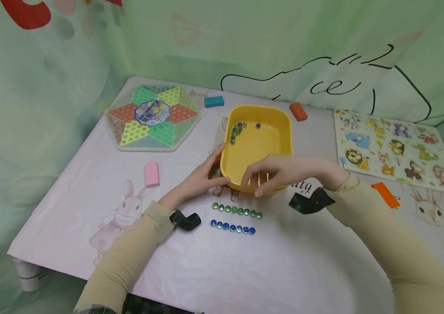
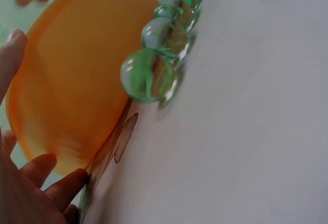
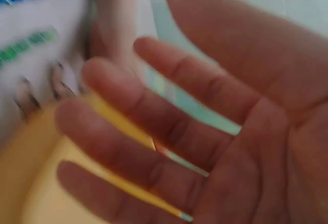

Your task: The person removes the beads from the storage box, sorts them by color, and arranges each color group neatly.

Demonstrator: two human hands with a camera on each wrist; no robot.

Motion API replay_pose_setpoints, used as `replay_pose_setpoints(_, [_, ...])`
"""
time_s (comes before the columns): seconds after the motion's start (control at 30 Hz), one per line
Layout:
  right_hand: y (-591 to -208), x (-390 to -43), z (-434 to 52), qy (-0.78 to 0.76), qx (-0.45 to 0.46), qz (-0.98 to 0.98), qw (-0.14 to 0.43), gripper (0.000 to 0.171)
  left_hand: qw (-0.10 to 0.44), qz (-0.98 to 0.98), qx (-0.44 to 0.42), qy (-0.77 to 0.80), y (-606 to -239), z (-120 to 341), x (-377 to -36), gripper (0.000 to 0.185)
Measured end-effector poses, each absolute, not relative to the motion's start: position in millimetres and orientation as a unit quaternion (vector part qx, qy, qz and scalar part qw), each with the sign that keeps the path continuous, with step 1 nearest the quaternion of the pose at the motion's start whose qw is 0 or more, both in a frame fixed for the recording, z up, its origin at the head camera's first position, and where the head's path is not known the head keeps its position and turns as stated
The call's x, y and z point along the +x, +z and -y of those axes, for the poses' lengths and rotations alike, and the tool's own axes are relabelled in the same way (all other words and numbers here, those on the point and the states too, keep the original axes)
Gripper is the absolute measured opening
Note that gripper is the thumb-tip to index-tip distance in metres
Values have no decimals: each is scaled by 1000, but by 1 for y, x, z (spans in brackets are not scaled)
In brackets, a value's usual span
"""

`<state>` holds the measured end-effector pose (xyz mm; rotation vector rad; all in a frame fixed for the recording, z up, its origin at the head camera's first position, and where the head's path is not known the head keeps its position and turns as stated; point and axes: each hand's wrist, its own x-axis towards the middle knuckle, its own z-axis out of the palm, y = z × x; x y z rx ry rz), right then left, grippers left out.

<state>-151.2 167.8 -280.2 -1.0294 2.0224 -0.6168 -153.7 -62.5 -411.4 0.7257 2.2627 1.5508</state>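
Note:
A yellow plastic basin (image 1: 261,144) stands in the middle of the table. My left hand (image 1: 198,176) holds its near left corner, thumb by the near wall and fingers along the left side. Over the near rim hovers my right hand (image 1: 270,173), fingers loosely bent; the right wrist view shows nothing in its palm (image 3: 241,162). Several blue and green marbles (image 1: 238,127) lie inside toward the far left, a single blue marble (image 1: 258,125) apart from them. On the table before the basin run a row of green marbles (image 1: 234,209) and, nearer, a row of blue marbles (image 1: 232,228).
At the far left lies a hexagonal Chinese checkers board (image 1: 155,131). A pink block (image 1: 152,174), a blue block (image 1: 214,101) and an orange-red block (image 1: 298,112) lie around the basin. To the right are an animal puzzle board (image 1: 394,152) and an orange strip (image 1: 385,195).

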Motion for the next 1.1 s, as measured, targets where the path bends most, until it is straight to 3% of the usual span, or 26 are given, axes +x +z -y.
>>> replay_pose_setpoints(0.17, [-286,-192,-163,-286,-355,-808,374,28,154,-788,258,538,-414,61,-154,87])
replay_pose_setpoints(0.47, [-314,-233,-159,-285,-240,-891,258,26,178,-789,253,531,-387,60,-143,85])
replay_pose_setpoints(0.67, [-328,-244,-149,-244,-212,-920,222,24,178,-796,248,524,-378,62,-140,84])
replay_pose_setpoints(0.9, [-340,-248,-130,-181,-216,-934,218,27,155,-800,251,523,-414,63,-156,87])
replay_pose_setpoints(1.1, [-344,-248,-121,-159,-214,-944,195,26,140,-793,259,534,-415,63,-156,87])
